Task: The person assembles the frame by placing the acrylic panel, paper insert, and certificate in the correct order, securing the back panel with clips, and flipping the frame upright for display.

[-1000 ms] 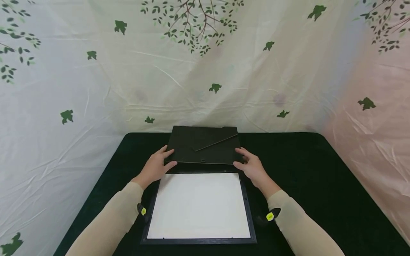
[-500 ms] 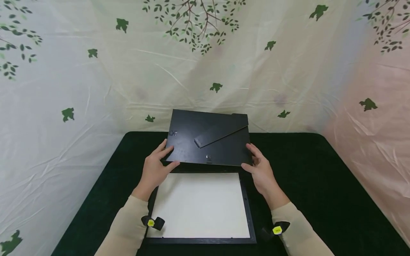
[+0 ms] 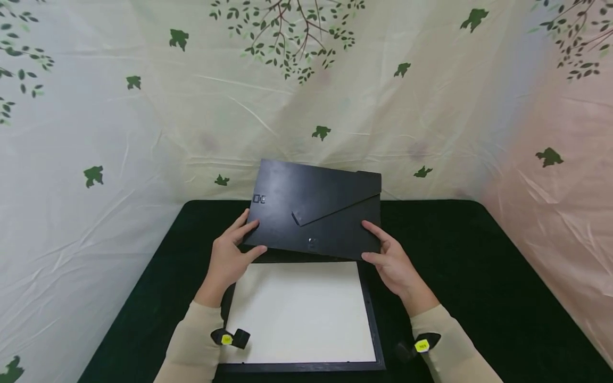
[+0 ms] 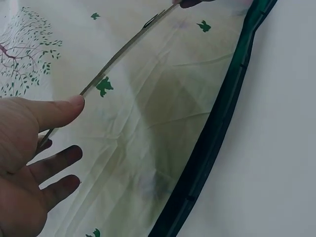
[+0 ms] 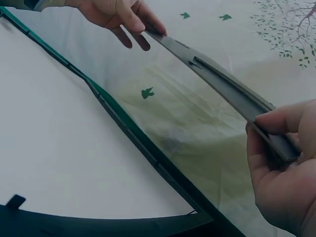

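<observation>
In the head view, two hands hold one black board between them. The left hand [image 3: 231, 260] is clamped on the board's left edge near its lower corner, and the right hand [image 3: 395, 268] on the lower part of its right edge. Each grip is closed to the thickness of the board [image 3: 340, 186], with a thumb showing at the lower edge. The board is held tilted above the far end of one black frame [image 3: 306, 367], its right side a little lower; it bears one slanting flap [image 3: 330, 205]. One white sheet [image 3: 301, 314] lies within the frame, on the dark green tabletop [image 3: 440, 255]. Two wristbands [image 3: 222, 337], each with one yellow mark, sit on two pale sleeves [image 3: 450, 340]. Behind hangs a cloth [image 3: 278, 117] with ten single green leaf shapes and three branch prints.

In the left wrist view, the board is almost edge-on. The left thumb presses its near face, one finger is partly hidden behind it, and two fingers stand apart from it.

In the right wrist view, the right thumb and fingers pinch the board's near end, while the left hand holds its far end. One small black tab [image 5: 16, 202] sticks up at the frame's edge.
</observation>
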`<state>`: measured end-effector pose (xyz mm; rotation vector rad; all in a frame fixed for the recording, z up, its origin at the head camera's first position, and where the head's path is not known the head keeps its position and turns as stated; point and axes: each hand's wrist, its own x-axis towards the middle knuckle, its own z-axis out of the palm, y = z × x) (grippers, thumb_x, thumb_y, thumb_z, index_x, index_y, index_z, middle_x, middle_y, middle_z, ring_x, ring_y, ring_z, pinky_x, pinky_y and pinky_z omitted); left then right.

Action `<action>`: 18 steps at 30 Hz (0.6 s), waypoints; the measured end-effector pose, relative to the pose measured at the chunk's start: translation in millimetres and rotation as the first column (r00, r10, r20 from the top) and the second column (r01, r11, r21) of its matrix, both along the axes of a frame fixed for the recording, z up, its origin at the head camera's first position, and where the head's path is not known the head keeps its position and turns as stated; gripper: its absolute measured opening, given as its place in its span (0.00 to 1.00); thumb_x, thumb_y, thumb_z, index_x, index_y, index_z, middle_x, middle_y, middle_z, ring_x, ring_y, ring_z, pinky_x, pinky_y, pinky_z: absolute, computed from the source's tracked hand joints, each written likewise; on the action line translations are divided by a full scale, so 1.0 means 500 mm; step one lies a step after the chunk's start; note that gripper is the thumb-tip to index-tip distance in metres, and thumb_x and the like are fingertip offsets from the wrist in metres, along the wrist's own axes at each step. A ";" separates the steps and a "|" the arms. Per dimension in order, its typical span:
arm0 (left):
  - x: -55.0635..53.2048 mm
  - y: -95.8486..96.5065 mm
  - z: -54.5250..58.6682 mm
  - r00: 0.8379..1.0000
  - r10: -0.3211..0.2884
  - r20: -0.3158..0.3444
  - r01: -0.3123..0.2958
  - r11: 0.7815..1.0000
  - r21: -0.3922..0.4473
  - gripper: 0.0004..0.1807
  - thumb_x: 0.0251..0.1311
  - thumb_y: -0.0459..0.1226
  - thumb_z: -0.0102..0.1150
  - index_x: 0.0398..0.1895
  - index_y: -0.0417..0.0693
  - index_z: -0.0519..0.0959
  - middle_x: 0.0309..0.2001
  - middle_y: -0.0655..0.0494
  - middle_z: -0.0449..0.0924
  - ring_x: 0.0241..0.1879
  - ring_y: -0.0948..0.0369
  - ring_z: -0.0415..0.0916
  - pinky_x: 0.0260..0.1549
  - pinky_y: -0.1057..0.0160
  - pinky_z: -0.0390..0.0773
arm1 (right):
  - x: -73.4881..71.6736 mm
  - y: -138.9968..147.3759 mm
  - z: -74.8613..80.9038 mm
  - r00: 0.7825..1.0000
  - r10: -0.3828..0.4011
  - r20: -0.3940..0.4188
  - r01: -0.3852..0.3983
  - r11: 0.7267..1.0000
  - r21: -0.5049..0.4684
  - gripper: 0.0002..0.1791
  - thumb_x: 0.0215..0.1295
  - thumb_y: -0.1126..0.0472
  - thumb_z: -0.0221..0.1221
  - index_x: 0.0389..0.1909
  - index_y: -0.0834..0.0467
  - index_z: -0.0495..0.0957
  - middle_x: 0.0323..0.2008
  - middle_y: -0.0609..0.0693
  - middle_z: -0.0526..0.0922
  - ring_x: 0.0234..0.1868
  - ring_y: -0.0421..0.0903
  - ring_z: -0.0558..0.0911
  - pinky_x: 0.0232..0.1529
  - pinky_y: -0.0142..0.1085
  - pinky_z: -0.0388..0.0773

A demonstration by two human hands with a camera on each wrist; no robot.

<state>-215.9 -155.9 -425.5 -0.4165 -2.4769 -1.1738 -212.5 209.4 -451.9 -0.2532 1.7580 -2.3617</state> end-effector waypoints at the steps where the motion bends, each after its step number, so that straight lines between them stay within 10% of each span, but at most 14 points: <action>1: 0.002 0.000 0.002 1.000 -0.011 0.001 0.011 1.000 0.007 0.35 0.48 0.33 0.74 0.63 0.47 0.74 0.72 0.63 0.57 0.68 0.55 0.60 0.54 0.55 0.73 | 0.001 0.000 -0.001 1.000 0.015 0.002 -0.015 1.000 -0.016 0.42 0.60 0.81 0.53 0.74 0.53 0.55 0.74 0.53 0.49 0.69 0.46 0.64 0.58 0.32 0.70; 18: 0.007 0.020 -0.001 0.999 -0.041 0.030 0.040 0.999 0.024 0.38 0.57 0.37 0.68 0.71 0.50 0.64 0.74 0.51 0.52 0.62 0.51 0.69 0.54 0.49 0.73 | 0.015 -0.019 0.002 0.998 -0.033 -0.060 0.023 0.988 -0.156 0.42 0.63 0.80 0.53 0.75 0.51 0.53 0.71 0.55 0.57 0.61 0.42 0.74 0.55 0.33 0.73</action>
